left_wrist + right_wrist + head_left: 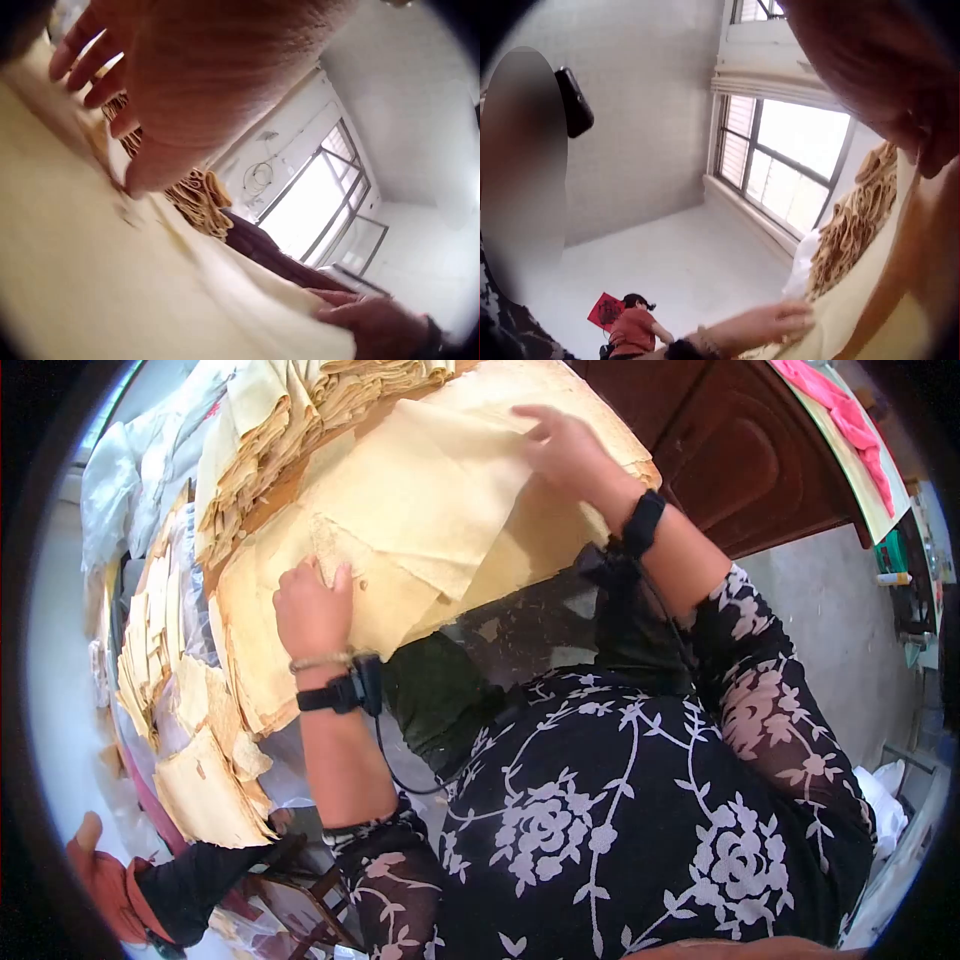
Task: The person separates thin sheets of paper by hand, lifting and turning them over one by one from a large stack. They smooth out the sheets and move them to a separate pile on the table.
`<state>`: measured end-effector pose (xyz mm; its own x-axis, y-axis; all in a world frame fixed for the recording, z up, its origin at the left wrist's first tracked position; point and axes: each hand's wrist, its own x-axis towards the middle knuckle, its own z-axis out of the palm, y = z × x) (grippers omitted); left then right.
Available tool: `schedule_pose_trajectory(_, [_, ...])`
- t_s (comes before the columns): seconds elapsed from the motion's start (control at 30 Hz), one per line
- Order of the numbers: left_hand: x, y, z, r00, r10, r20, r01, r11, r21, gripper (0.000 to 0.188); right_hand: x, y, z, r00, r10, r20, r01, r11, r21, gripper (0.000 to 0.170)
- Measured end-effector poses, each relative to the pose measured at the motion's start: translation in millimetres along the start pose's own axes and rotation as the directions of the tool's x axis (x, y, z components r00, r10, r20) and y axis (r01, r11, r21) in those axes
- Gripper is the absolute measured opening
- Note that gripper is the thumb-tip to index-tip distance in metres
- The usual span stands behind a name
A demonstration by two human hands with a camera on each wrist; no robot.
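Note:
My left hand [313,607] rests on a pile of thin, pale yellow sheets that look like dried bean curd skin, near its left front. In the left wrist view its fingers [94,64] are fairly straight, with the thumb against the sheet. My right hand [572,455] pinches the right edge of the top sheet [420,490], and that edge is raised, casting a shadow on the layers below. From the right wrist, the lifted sheet [889,255] hangs from the fingertips. A torn, rough patch [335,540] lies just beyond my left fingers.
Folded sheets [270,430] are heaped along the far left side. More stacked pieces [205,790] sit at the left, near another person's arm [190,890]. Dark wooden furniture [750,450] stands at the right, a pink cloth [840,420] beyond it. That person wears red [634,330].

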<state>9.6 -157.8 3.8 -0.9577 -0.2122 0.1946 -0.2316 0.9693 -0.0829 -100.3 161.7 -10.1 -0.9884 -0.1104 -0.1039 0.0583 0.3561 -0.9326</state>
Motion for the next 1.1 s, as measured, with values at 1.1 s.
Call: schedule_pose_trajectory(1.1, [107,-66,-53,0.901,-0.391,-0.188,-0.063,0.31,-0.949,0.02,1,-9,0,0.999,-0.044,-0.02,0.047,0.975,0.219,0.027])
